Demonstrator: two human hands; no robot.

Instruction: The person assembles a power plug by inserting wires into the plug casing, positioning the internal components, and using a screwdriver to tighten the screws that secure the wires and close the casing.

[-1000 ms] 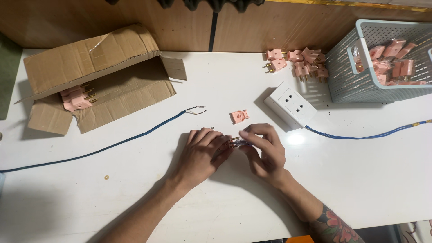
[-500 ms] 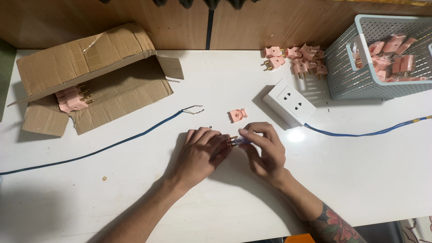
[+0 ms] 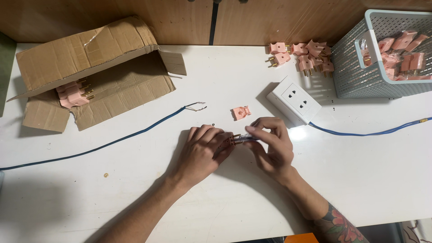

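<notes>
My left hand (image 3: 203, 152) is closed around a small pink plug body (image 3: 230, 140) on the white table; only its end with brass parts shows past my fingers. My right hand (image 3: 271, 145) pinches a thin shiny tool or wire end (image 3: 246, 138) that meets the plug. A loose pink plug cover (image 3: 241, 112) lies just beyond my hands. A blue cable with a stripped end (image 3: 194, 107) runs off to the left.
A white socket block (image 3: 294, 100) with a blue lead (image 3: 369, 133) sits right of centre. A pile of pink plugs (image 3: 302, 56) lies at the back, beside a grey basket (image 3: 355, 72) of more. An open cardboard box (image 3: 96, 72) holds plugs at left.
The view has drifted a little. My hands stay together at the same spot, with small finger shifts on the plug.
</notes>
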